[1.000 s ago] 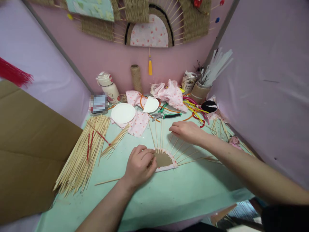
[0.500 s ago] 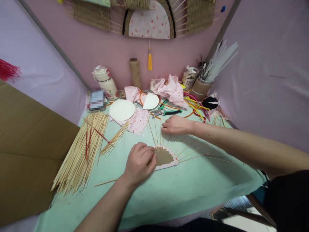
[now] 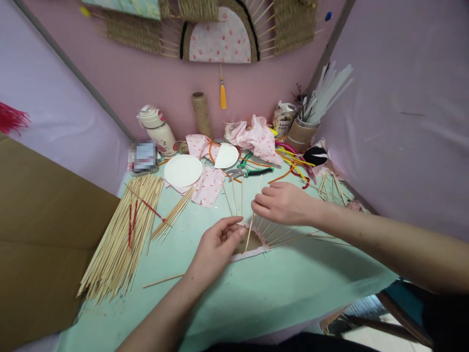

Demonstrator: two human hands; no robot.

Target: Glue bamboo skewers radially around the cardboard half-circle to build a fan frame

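Note:
My right hand [image 3: 280,203] is closed, pinching a thin bamboo stick [image 3: 249,235] whose lower end slants across a brown cardboard half-disc [image 3: 258,238]. The half-disc lies on the table with pink-and-white fabric folded round its rim. Several bamboo sticks fan out from its curved edge, some partly hidden beneath my right hand and forearm. At the left end of the half-disc rests my left hand [image 3: 218,242], its index finger stretched out and its thumb apart, with nothing visible between them. It covers part of the cardboard.
A big pile of bamboo sticks [image 3: 122,239] lies left, beside a cardboard sheet [image 3: 44,234]. Behind are a white paper disc [image 3: 183,170], green-handled pliers [image 3: 258,172], spotted fabric [image 3: 260,139], a bottle [image 3: 159,132], a twine spool [image 3: 201,115] and a pot of white strips [image 3: 303,134].
My right hand has drawn nearer and slightly right, and a stick it pinches now slants over the cardboard. My left hand has uncurled its index finger. The camera view has shifted slightly.

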